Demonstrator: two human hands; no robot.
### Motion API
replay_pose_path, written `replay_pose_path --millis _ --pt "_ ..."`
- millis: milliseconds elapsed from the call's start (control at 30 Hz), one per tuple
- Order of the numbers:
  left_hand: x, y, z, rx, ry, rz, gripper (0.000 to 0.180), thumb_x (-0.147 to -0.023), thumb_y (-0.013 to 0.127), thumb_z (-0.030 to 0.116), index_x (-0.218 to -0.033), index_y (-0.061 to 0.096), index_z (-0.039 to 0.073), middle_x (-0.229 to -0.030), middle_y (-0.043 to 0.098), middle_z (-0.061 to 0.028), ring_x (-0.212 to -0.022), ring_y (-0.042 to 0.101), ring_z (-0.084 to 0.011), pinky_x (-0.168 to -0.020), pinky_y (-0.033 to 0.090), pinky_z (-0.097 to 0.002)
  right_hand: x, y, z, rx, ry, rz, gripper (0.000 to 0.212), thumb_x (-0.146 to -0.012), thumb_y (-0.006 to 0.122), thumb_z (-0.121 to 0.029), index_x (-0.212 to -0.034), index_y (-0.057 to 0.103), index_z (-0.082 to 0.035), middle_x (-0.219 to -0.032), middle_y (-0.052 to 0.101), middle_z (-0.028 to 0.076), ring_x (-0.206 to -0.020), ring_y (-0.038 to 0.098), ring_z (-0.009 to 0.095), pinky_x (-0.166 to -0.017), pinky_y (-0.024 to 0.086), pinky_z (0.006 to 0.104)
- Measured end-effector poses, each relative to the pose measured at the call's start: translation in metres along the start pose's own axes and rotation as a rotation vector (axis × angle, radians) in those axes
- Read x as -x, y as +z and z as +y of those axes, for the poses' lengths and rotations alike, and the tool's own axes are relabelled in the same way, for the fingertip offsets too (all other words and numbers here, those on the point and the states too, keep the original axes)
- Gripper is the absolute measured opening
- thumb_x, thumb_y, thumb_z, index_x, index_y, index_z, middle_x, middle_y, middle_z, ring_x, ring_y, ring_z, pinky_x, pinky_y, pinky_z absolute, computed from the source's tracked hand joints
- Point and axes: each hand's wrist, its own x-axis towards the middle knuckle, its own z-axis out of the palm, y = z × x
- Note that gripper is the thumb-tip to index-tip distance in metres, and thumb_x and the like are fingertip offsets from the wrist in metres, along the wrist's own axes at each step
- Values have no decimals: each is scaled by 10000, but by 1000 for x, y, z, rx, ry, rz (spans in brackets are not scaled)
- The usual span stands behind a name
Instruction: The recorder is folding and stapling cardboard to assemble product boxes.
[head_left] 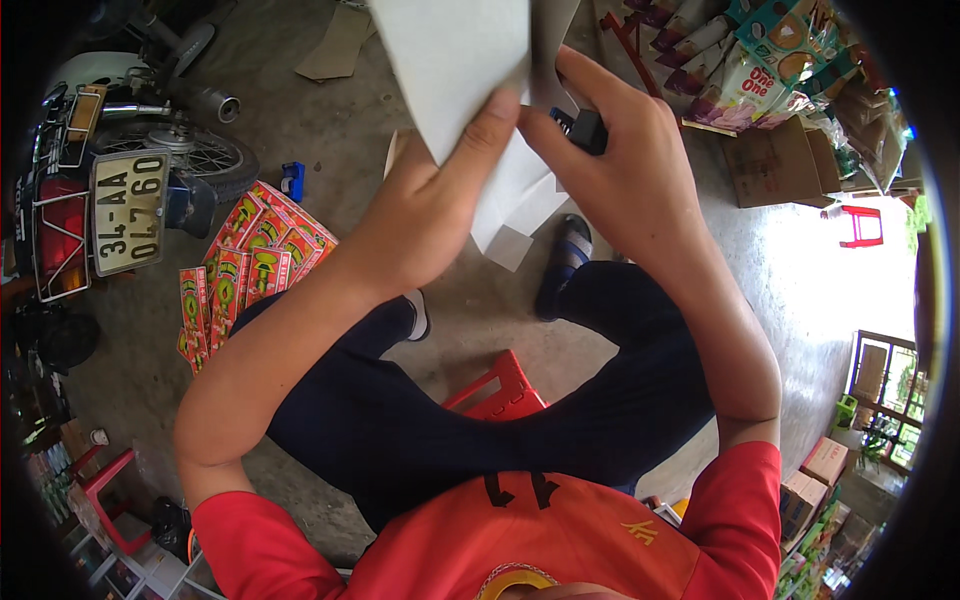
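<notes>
A folded sheet of white cardboard (455,65) is raised in front of me, its lower flaps hanging between my knees. My left hand (420,215) grips its left part, thumb lying on the white face and the other fingers hidden behind. On the right, the thumb and forefinger of my right hand (635,165) are closed at the greyish folded edge of the same cardboard. Just by the right palm shows a small black object (588,130) with a bit of blue; whether that hand holds it or it lies behind, I cannot tell.
Red printed packets (265,250) are spread on the floor to the left, near a blue object (292,181) and a parked motorbike (130,180). Under me is a red stool (505,390). Snack bags (740,85) and a cardboard box (775,165) stand at the far right.
</notes>
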Motion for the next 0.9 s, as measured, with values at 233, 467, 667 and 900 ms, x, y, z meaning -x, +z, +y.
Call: replay_pose_path --millis 233,467,667,900 --pt "-14 -33 10 567 -256 217 587 -1090 466 450 -1492 467 22 -1450 575 -94 -1319 566 -217 -1119 436 -384 -20 -26 27 -312 273 -229 436 -881 754 -350 -1098 735 28 -755 661 81 -659 609 133 -664 496 287" --pt "-6 -21 7 638 -354 -45 550 -1069 542 411 -1438 534 2 -1360 618 -69 -1237 582 -135 -1053 450 -299 -23 -25 27 -479 362 -158 377 -899 732 -315 -1073 744 19 -762 659 35 -647 588 87 -640 481 251" --pt "-5 -12 4 467 -297 -50 587 -1094 487 432 -1463 502 -24 -1391 592 -81 -1264 556 -131 -1076 430 -294 -12 -6 15 -195 149 6 374 -885 734 -254 -1133 722 25 -822 727 157 -675 702 221 -685 543 338" --pt "1 -8 9 101 -79 -81 554 -1106 473 419 -1460 506 -5 -1402 582 -98 -1292 528 -146 -1094 410 -311 2 -6 -9 187 -37 -28 456 -879 745 -232 -1274 669 -17 -934 748 200 -812 742 311 -724 564 396"
